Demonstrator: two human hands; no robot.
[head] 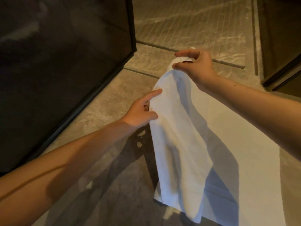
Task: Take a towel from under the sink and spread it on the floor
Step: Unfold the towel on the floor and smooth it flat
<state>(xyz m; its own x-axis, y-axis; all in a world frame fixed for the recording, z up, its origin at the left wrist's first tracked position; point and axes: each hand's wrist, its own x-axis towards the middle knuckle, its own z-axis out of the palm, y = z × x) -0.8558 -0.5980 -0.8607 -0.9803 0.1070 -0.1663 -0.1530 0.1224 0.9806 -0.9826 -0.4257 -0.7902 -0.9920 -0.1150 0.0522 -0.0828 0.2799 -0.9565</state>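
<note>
A white towel [177, 141] hangs in the air in front of me, its lower end reaching down near the floor. My right hand [197, 66] pinches its bunched top corner between thumb and fingers. My left hand [141, 111] grips the towel's left edge a little lower, thumb on the front and fingers behind the cloth. Under and behind the hanging towel a flat white cloth [254, 144] lies spread on the tiled floor [104, 103].
A dark glass panel with a black frame [68, 70] stands along the left. Dark wooden cabinetry [280, 38] rises at the right. Beige floor tiles with dark grout lines run between them, shiny further back.
</note>
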